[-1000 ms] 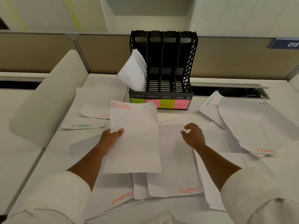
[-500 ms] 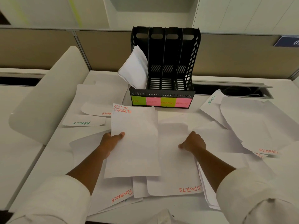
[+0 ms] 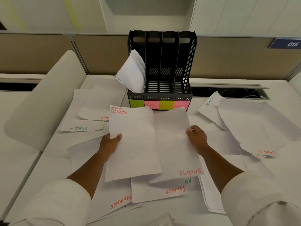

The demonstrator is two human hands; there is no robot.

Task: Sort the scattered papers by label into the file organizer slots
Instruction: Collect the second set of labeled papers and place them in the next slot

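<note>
The sheet [image 3: 132, 144] held at the left reads "SPORTS" in red at its far corner. The sheet [image 3: 177, 144] held at the right reads "SPORTS" upside down at its near corner. Near sheets read "FINANCE" [image 3: 175, 190] and, further left, "FINANCE" [image 3: 121, 202]; green letters "AD" [image 3: 188, 180] show between. Left sheets read "ADMIN" [image 3: 79, 128] and part of "FINANCE" [image 3: 104, 117]. Right sheets read "ADMIN" [image 3: 209, 101] and "SPORTS" [image 3: 266, 152]. The organizer's yellow note [image 3: 166, 105] reads "FINANCE"; the other notes are too faint. A blue sign [image 3: 286, 44] reads "015".

Black organizer [image 3: 169, 62]; white papers [image 3: 260, 121]
</note>
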